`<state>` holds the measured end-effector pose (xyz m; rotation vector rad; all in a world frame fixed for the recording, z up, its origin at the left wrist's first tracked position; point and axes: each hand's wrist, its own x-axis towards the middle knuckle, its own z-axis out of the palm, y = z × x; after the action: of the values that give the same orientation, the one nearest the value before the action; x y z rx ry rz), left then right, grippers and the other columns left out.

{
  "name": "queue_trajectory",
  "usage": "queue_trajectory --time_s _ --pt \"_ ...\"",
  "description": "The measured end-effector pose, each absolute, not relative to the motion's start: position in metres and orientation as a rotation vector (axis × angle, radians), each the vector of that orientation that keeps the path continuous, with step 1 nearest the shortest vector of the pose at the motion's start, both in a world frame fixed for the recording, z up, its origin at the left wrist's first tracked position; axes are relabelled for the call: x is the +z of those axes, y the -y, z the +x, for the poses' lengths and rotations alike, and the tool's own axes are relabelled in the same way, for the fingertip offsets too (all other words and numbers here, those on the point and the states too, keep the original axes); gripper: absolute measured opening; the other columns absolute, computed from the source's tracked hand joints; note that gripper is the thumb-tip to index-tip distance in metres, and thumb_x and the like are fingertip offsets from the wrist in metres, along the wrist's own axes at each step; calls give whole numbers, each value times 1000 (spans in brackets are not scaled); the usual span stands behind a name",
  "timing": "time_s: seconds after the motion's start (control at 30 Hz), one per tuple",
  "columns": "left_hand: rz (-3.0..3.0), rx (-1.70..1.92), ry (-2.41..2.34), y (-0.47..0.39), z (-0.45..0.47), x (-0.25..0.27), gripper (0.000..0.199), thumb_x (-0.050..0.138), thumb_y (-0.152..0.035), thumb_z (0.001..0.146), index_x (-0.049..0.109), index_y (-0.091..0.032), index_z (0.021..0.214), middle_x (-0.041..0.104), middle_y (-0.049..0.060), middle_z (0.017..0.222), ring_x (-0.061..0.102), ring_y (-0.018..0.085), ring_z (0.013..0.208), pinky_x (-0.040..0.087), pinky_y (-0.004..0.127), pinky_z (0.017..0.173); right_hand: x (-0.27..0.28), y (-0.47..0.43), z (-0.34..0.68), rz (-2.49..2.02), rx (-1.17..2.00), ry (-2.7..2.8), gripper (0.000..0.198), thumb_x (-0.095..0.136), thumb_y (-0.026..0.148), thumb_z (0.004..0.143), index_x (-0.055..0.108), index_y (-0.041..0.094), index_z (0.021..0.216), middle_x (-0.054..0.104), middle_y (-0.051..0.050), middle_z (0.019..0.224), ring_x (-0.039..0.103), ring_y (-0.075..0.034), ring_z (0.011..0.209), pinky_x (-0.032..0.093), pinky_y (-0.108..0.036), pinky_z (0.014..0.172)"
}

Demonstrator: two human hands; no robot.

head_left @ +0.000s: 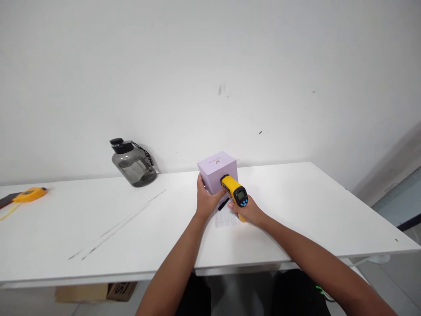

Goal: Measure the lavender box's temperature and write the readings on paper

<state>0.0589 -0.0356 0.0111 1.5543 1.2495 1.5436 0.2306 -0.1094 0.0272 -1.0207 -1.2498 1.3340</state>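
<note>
My left hand [206,199] grips the lower left side of a light purple box [217,163], its thumb across the front face. A small gold mark shows on the box's top. In my right hand [249,211] is a yellow and black infrared thermometer [234,188], fingers wrapped round its handle. Its nose points at the front of the box, very close to it; I cannot tell whether they touch. The small screen and blue buttons face me. Between my hands a black pen [223,203] lies by a sheet of paper with writing [226,218].
A grey see-through water bottle [134,163] with a black cap leans near the wall on the left. Farther left is a yellow tool with a dark part [30,194]. The white table [131,245] meets the wall behind. A cardboard box [82,292] sits below it.
</note>
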Motion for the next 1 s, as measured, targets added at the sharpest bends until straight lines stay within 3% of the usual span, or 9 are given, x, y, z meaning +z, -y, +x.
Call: queue_trajectory --time_s 0.53,0.8,1.0 --pt "1572 1541 -1322 36 58 12 122 95 -47 60 27 -28 160 47 16 157 51 35 144 44 52 119 18 106 231 -1035 1327 1271 52 88 60 66 60 22 87 57 3 71 54 -15 63 47 -34 61" --pt "1548 1568 -1419 35 58 15 122 95 -44 59 28 -28 160 40 17 162 39 36 153 39 52 124 27 111 229 -1231 745 1145 45 79 58 73 58 24 94 63 1 81 57 -20 78 49 -36 73" --pt "1413 1632 -1507 29 55 17 123 94 -41 63 22 -28 161 34 18 164 36 36 155 36 52 126 40 104 246 -1309 653 946 48 76 64 71 53 25 86 55 4 75 54 -19 72 46 -35 69"
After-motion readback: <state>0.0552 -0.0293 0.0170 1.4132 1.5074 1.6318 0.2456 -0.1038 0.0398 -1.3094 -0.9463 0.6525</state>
